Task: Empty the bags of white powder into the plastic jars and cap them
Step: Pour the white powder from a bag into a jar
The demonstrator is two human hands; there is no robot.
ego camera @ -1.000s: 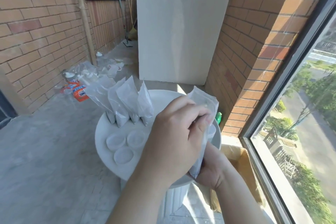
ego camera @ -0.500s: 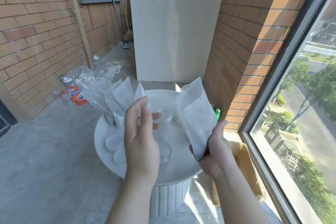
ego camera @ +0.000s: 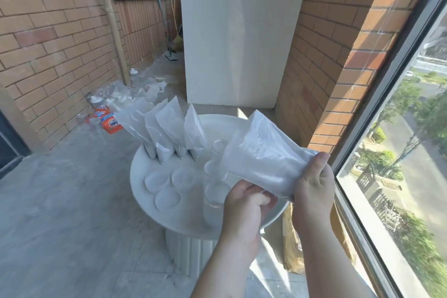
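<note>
White powder bag (ego camera: 263, 152) held tilted; L hand (ego camera: 244, 203) pinches lower edge, R hand (ego camera: 314, 184) grips right end.

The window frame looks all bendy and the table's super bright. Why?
Head view: the wide-angle lens bows the window frame near the picture's edge; strong daylight washes out the white table and glints on the held bag.

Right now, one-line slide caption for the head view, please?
Left hand and right hand grip a bag of white powder over a round white table with clear jars, three lids, four more bags.
</note>
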